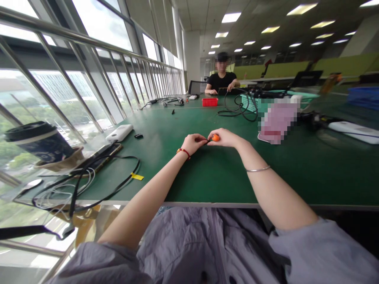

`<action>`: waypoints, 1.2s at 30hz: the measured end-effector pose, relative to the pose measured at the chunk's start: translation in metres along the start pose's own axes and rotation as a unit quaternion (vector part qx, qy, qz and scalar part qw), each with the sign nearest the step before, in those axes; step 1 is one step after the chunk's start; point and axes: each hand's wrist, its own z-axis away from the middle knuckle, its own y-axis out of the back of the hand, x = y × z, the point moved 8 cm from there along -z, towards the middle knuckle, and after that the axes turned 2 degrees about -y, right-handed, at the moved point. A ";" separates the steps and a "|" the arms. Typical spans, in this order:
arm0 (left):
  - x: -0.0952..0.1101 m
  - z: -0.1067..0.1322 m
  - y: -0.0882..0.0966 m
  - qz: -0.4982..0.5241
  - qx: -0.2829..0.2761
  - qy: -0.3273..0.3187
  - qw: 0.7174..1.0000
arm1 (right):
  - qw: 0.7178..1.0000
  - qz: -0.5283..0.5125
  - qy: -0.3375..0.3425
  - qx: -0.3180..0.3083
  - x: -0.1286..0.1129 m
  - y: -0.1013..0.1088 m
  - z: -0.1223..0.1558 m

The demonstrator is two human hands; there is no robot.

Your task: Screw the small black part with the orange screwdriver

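Over the middle of the green table (189, 173), my two hands meet nearly fingertip to fingertip. My right hand (225, 138) is closed around a small tool with a rounded orange handle (216, 137); its exact kind cannot be made out. My left hand (193, 143) pinches a small dark piece (206, 142) at its fingertips, close against the tool. Fingers hide most of that piece, so I cannot tell whether the two touch. A red beaded bracelet (184, 152) circles the left wrist, and a silver bangle (258, 169) sits on the right forearm.
To the left lie a white power bank (119, 133), a small black part (138, 136), a phone (102, 157), tangled cables (79, 185) and a lidded cup (40, 142). A pink phone (280, 120) leans by a green basket (250, 103). Beyond a red tray (210, 102) sits another person (221, 81).
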 end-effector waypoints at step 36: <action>0.008 0.003 -0.007 -0.092 -0.059 -0.023 0.994 | 0.997 0.071 -0.012 -0.014 0.005 -0.001 -0.003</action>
